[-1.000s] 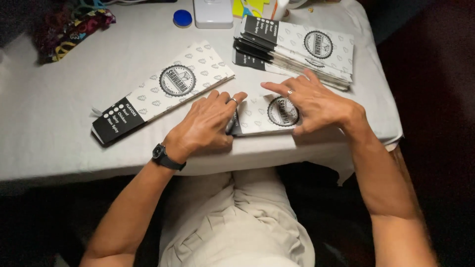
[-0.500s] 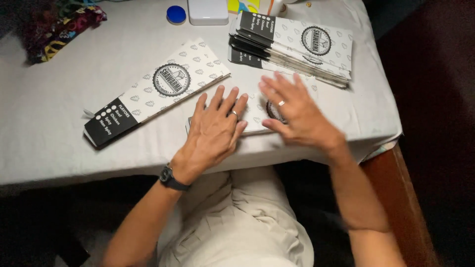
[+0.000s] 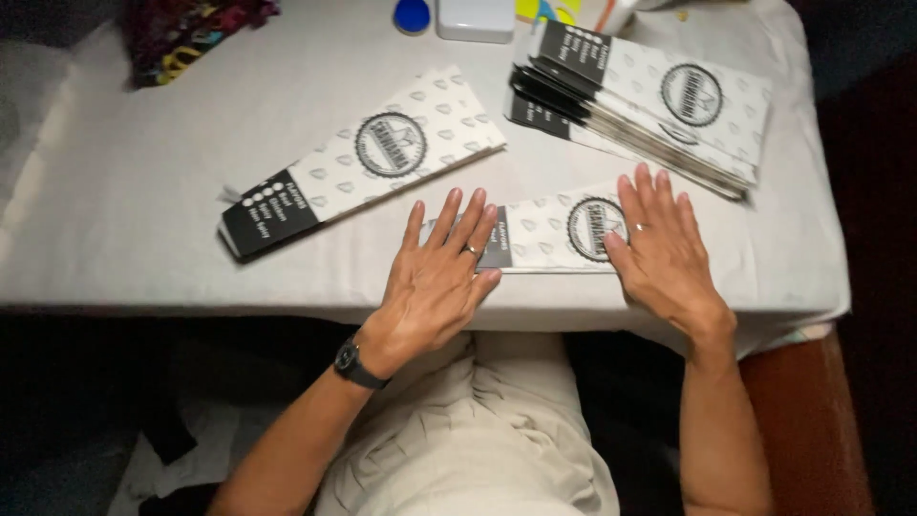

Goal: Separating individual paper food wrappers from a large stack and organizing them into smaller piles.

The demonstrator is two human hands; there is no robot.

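A flat white paper sleeve (image 3: 544, 232) with a black end and a round black emblem lies near the table's front edge. My left hand (image 3: 437, 277) lies flat on its black left end, fingers spread, a ring on one finger and a black watch on the wrist. My right hand (image 3: 662, 250) presses flat on its right end, beside the emblem. Neither hand grips anything.
A second sleeve (image 3: 368, 158) lies slanted to the left on the white tablecloth (image 3: 143, 258). A stack of several sleeves (image 3: 640, 100) sits at the back right. A blue round lid (image 3: 412, 13), a white box (image 3: 475, 17) and colourful fabric (image 3: 186, 33) line the far edge.
Both hands have slid apart along the sleeve, the left toward its black end and the right toward the far end, flattening it out. The view has shifted slightly.
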